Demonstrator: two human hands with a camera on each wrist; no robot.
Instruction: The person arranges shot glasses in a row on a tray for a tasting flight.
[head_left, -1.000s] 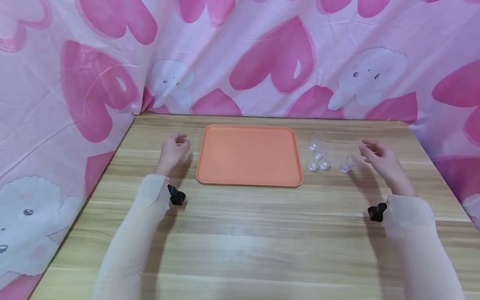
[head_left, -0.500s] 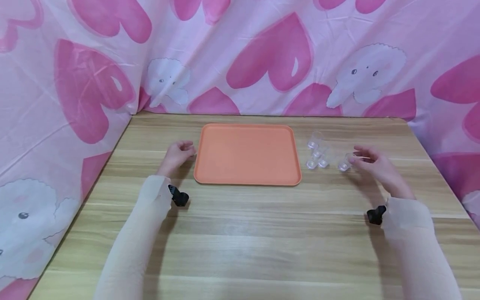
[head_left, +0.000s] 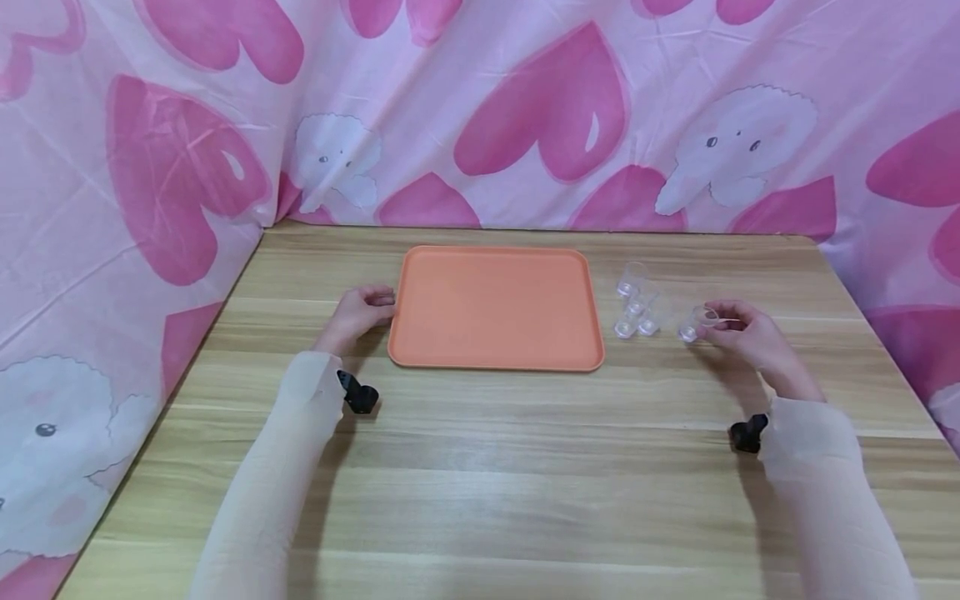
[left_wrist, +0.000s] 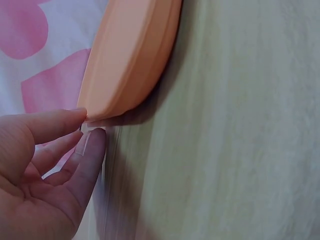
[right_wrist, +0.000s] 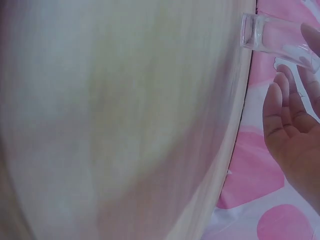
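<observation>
In the head view, my left hand (head_left: 360, 314) is at the left edge of the orange tray (head_left: 495, 308). The left wrist view shows one fingertip at the tray's rim (left_wrist: 115, 100) and another finger just below it, the fingers loosely extended. On the right, my right hand (head_left: 752, 335) pinches a small clear cup (head_left: 688, 332) near its rim. In the right wrist view, thumb and forefinger lie on either side of that cup (right_wrist: 272, 37), its thick base pointing away from the palm, while the other fingers stay loosely spread.
Several more clear cups (head_left: 635, 308) stand grouped between the tray and my right hand. Everything sits on a wood-grain table (head_left: 510, 483). A pink cloth with hearts (head_left: 540, 108) hangs behind and around it. Each sleeve carries a black wrist camera (head_left: 362, 395).
My left hand has moved right to the tray's edge. My right hand has moved left onto the nearest clear cup, thumb and forefinger closing about it. The tray has stayed put.
</observation>
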